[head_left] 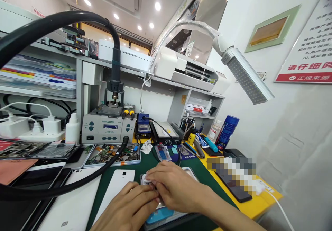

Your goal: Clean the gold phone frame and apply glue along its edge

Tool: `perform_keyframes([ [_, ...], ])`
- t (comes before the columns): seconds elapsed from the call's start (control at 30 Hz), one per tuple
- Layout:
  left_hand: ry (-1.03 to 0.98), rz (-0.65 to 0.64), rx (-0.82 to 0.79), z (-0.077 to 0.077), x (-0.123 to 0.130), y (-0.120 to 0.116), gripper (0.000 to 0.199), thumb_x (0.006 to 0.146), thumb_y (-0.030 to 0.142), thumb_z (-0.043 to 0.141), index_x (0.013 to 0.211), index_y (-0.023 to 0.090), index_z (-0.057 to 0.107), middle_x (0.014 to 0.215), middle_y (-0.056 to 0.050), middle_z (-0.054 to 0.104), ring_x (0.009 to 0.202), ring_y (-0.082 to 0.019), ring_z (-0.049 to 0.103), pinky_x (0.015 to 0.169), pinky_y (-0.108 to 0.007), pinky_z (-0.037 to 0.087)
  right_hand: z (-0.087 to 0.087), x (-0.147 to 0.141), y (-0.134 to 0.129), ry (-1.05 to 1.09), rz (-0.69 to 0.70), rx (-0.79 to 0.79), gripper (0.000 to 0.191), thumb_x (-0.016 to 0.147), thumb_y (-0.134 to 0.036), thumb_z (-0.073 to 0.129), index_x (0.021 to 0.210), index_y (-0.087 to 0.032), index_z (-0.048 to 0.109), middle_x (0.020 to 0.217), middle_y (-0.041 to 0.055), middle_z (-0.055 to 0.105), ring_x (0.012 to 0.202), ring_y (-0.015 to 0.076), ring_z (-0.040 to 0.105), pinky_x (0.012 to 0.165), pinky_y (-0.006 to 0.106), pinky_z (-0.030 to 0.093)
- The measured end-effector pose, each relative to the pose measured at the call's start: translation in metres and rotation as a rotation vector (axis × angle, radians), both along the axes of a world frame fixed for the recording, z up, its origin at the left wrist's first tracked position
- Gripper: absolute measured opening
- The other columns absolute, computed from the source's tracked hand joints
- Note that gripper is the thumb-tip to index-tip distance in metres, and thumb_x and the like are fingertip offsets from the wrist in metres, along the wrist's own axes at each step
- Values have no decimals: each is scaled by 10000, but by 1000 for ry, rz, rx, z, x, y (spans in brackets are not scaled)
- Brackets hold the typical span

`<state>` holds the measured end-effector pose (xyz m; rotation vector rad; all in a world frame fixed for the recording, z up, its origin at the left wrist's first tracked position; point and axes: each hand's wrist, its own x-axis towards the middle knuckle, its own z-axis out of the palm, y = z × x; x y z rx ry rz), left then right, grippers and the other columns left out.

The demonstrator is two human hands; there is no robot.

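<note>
My right hand (pixel 178 187) reaches in from the right, its fingers bent and pressed together over a small white piece (pixel 146 179) whose exact kind I cannot tell. Close against it, my left hand (pixel 131 205) has its fingers curled inward, and whatever they grip is hidden. Both hands are above a flat device or case with a bright blue panel (pixel 160 215), mostly covered by them. A white smartphone (pixel 118 186) lies on the green mat (pixel 105 176) beside my left hand.
A tray of small circuit boards (pixel 111 154) sits behind the hands, before a grey rework station (pixel 102 129). Its black hose (pixel 97 170) arcs across the left side. Several phones and tablets lie at left. Tools and a blue spray can (pixel 227 130) stand at right; an LED lamp (pixel 247 75) hangs above.
</note>
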<state>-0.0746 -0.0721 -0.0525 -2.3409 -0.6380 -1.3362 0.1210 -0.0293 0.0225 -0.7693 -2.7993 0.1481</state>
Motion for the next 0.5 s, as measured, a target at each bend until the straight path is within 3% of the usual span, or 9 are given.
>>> perform_keyframes([
  [0.07, 122, 64, -110, 9, -3, -7, 473, 791, 66, 512, 1200, 235, 679, 1170, -7, 786, 1049, -171, 722, 937, -249, 568, 0, 3, 0, -34, 3, 4, 342, 955, -148, 564, 1276, -166, 680, 1297, 69, 721, 1174, 200, 656, 1114, 312, 385],
  [0.17, 166, 88, -93, 17, -6, -12, 472, 811, 52, 509, 1213, 239, 672, 1201, -19, 774, 1067, -181, 717, 935, -259, 572, -3, 8, -1, -56, -17, 26, 343, 968, -198, 600, 1306, -187, 658, 1329, 65, 706, 1213, 215, 636, 1125, 337, 368],
  [0.5, 251, 72, -34, 15, -9, -7, 391, 860, 76, 511, 1176, 224, 689, 1150, -24, 797, 1002, -191, 738, 861, -271, 598, -5, 35, -4, -87, -132, 99, 310, 982, -152, 551, 1259, -209, 678, 1255, 63, 746, 1175, 220, 660, 1046, 362, 420],
])
